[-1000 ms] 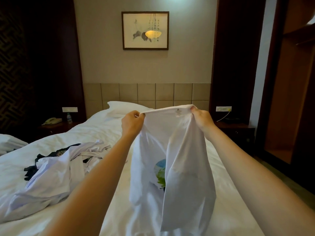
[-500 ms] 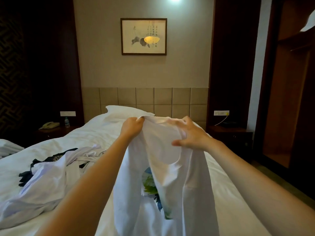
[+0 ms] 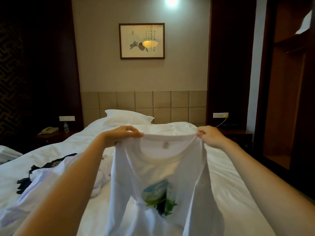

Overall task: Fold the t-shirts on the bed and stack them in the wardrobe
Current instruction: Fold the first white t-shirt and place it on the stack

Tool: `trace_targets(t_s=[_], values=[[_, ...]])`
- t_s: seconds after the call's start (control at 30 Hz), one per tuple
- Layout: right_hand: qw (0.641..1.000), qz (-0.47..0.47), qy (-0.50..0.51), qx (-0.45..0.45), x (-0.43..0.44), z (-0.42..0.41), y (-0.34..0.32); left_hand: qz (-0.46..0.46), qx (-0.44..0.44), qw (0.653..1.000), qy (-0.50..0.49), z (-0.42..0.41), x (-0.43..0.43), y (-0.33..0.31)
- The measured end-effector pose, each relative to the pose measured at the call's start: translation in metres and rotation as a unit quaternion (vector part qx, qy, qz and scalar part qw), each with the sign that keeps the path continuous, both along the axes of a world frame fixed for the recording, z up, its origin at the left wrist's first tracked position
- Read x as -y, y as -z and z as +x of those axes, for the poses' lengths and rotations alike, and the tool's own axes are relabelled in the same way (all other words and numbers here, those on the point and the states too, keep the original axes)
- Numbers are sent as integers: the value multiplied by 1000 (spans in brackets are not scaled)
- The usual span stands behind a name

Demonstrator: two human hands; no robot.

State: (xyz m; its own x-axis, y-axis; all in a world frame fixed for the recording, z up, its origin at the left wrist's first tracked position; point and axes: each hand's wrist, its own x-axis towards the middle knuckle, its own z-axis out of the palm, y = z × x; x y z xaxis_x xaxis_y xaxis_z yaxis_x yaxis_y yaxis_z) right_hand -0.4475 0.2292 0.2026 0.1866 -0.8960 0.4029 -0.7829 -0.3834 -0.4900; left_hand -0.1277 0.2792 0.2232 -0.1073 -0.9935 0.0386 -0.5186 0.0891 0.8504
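Over the white-sheeted bed (image 3: 230,176), beside a wooden wardrobe (image 3: 286,99), a white t-shirt (image 3: 153,171) is held up, its shoulders pinched by the left hand (image 3: 119,136) and the right hand (image 3: 210,136). Its small neck label (image 3: 165,144) cannot be read.

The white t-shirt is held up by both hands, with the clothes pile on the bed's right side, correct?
No. The head view shows the clothes pile on the left side of the bed, not the right. Both the left hand and right hand do hold up the white t-shirt.
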Motion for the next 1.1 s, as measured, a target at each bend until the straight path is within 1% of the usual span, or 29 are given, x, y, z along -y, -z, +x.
trace_targets(t_s=[0.07, 0.13, 0.2, 0.27, 0.33, 0.37, 0.47, 0.5, 0.53, 0.63, 0.7, 0.73, 0.8, 0.87, 0.93, 1.03, 1.1], values=[[995, 28, 45, 83, 4, -9, 3, 13, 6, 999, 45, 6, 0, -2], [979, 47, 86, 180, 8, -10, 5, 7, 29, 996, 86, 7, -1, -2], [951, 63, 125, 275, 9, -7, 5, -26, 71, 994, 84, 5, -1, -1], [929, 78, 153, 327, 14, -8, 5, -84, 102, 989, 60, -1, -1, 1], [924, 78, 156, 341, 13, -7, 3, -148, 112, 982, 39, -6, 0, 1], [927, 76, 149, 336, 9, -5, 2, -176, 115, 977, 31, -9, 0, 1], [937, 71, 81, 331, 5, 2, -4, -221, 113, 969, 8, -12, 1, -3], [945, 81, 58, 312, 1, 6, -7, -231, 100, 968, -3, -11, 3, -3], [956, 92, 35, 275, -4, 8, -11, -243, 85, 966, -19, -11, 6, -4], [984, 121, -23, 126, -11, 8, -17, -274, 50, 956, -93, -11, 14, -5], [988, 128, -34, 77, -7, 3, -18, -279, 38, 950, -135, -11, 16, -8], [990, 113, -31, 76, -10, 4, -20, -276, 35, 949, -147, -10, 18, -9], [993, 72, 7, 96, -11, 5, -24, -274, 24, 946, -172, -11, 22, -12], [990, 34, 48, 130, -9, 6, -29, -274, -9, 940, -201, -17, 25, -17], [981, -15, 60, 185, -8, 8, -32, -279, -38, 936, -209, -24, 26, -25], [947, -102, 54, 299, -16, 18, -44, -283, -69, 934, -208, -31, 24, -44], [921, -122, 60, 364, -19, 24, -54, -295, -84, 932, -193, -31, 22, -58]])
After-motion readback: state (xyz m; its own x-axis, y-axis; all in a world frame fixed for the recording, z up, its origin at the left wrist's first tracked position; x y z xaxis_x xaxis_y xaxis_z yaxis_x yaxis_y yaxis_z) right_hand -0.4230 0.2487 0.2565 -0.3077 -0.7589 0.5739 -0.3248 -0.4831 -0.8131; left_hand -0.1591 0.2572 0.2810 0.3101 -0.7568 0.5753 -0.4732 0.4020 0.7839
